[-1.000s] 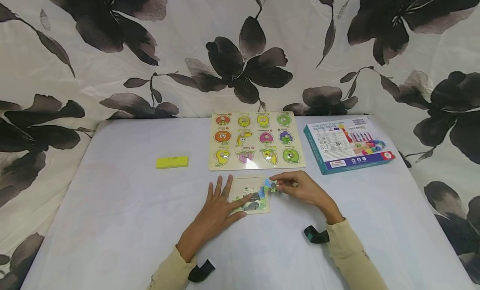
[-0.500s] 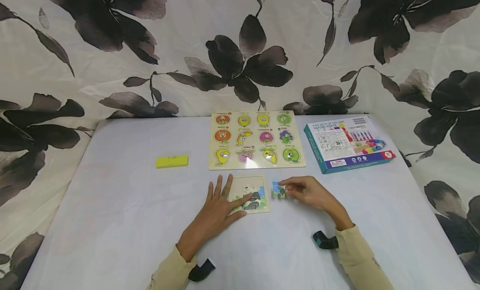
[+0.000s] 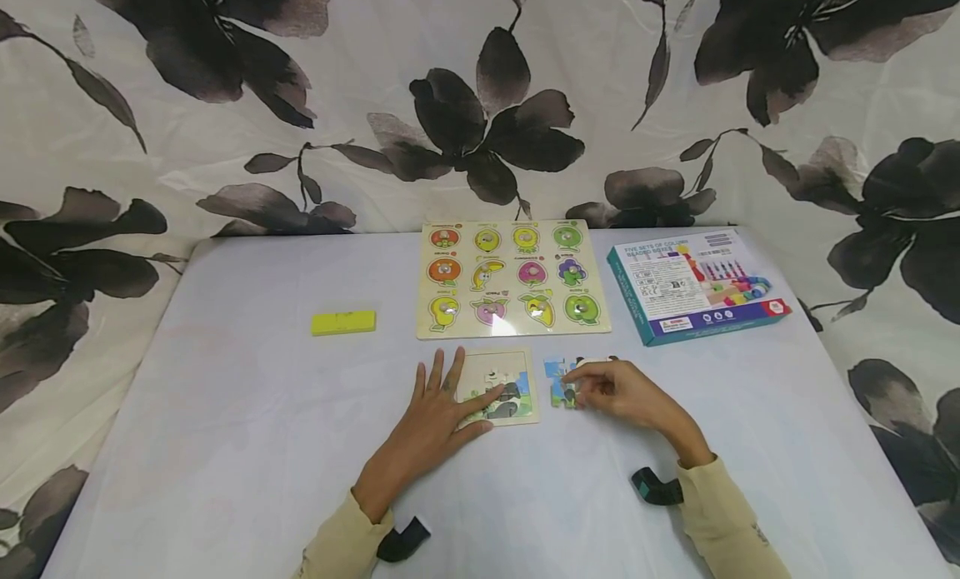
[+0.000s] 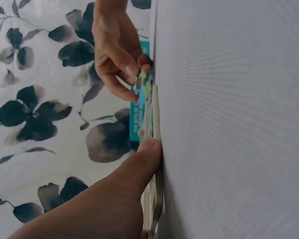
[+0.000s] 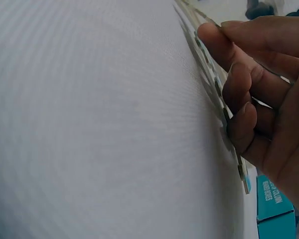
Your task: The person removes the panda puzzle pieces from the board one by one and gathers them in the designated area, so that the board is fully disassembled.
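My left hand (image 3: 429,425) lies spread over the small wooden puzzle tray (image 3: 533,364), forefinger across its picture and thumb at the near edge. Black, white, green and blue picture pieces fill its lower part, partly covered by that hand. Just right of the tray, my right hand (image 3: 633,396) pinches a blue and green jigsaw piece (image 4: 144,85) between thumb and fingers. Under and beside those fingers lie other loose jigsaw pieces (image 3: 553,368), partly hidden by the hand. From the right wrist they show edge-on as a thin piece (image 5: 246,184) near the table.
Behind the tray lies a wooden fruit puzzle board (image 3: 513,325). A boxed bead set (image 3: 697,287) stands at the back right, and a yellow block (image 3: 343,323) lies to the left. White cloth covers the table (image 3: 225,412); a flowered cloth (image 3: 360,62) hangs behind it.
My right hand has moved right, away from the tray's edge, with the jigsaw piece, to the loose pieces, more of which now show. The left hand has stayed on the tray.
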The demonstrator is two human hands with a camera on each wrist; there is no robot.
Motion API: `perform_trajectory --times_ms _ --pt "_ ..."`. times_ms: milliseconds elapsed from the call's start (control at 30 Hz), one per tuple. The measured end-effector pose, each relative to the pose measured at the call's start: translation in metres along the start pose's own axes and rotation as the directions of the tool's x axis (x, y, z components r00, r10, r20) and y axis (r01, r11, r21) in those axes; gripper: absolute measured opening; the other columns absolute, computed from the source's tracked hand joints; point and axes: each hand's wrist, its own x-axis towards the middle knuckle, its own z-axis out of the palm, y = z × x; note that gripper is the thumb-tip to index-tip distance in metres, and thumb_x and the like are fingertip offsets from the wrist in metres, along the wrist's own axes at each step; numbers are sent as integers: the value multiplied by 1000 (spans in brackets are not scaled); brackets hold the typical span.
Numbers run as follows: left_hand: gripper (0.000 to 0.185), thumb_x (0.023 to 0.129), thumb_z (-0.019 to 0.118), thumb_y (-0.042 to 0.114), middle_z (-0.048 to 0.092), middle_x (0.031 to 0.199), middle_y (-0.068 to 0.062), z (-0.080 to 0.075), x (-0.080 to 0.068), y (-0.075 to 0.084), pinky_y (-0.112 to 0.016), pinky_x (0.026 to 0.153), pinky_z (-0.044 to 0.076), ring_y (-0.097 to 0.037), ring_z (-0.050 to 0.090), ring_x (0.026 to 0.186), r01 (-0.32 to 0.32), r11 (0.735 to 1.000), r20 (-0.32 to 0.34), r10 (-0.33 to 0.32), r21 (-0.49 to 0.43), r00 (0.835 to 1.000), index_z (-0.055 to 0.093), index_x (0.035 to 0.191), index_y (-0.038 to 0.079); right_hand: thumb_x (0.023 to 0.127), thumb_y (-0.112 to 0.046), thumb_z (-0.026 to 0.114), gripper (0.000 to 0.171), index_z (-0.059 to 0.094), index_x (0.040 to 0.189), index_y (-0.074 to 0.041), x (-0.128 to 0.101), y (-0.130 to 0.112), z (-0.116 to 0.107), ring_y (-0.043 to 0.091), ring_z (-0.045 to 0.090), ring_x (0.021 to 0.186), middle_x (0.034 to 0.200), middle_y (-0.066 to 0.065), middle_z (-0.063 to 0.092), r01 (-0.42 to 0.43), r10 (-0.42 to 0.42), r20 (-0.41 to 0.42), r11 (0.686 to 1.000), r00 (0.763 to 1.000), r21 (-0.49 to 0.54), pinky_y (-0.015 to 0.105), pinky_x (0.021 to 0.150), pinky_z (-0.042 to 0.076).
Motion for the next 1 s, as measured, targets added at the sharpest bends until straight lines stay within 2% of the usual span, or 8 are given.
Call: perform_trajectory --times_ms 300,467,600,1000 --pt "50 92 53 55 8 158 -23 0 -1 0 -65 111 0 -48 -3 143 -12 1000 -28 12 2 1000 46 139 43 86 3 63 24 67 108 -6 1 -4 0 13 61 69 74 -1 67 7 -7 40 1000 999 -6 22 68 49" --pt "49 91 55 53 10 157 -24 0 -1 1 -66 111 2 -49 -1 143 -17 1000 -45 16 -2 999 47 139 41 87 -2 66 22 68 108 -7 1 -5 1 11 56 65 73 -2 64 -1 2 34 999 999 -46 22 64 48" --pt "50 91 54 54 8 158 -23 -1 -2 1 -65 112 1 -47 -3 143 -8 1000 -30 8 -6 1000 46 139 42 86 -3 68 23 69 108 -8 2 -4 1 10 54 64 72 -3 62 5 -3 25 998 1000 -67 22 61 46" --pt "51 90 54 55 9 158 -24 0 -1 1 -64 112 0 -48 -3 143 -6 1000 -30 6 -3 1000 46 139 42 86 -3 67 21 68 106 -8 2 -6 2 10 52 65 73 -5 58 1 -2 -11 994 1000 -105 21 61 44"
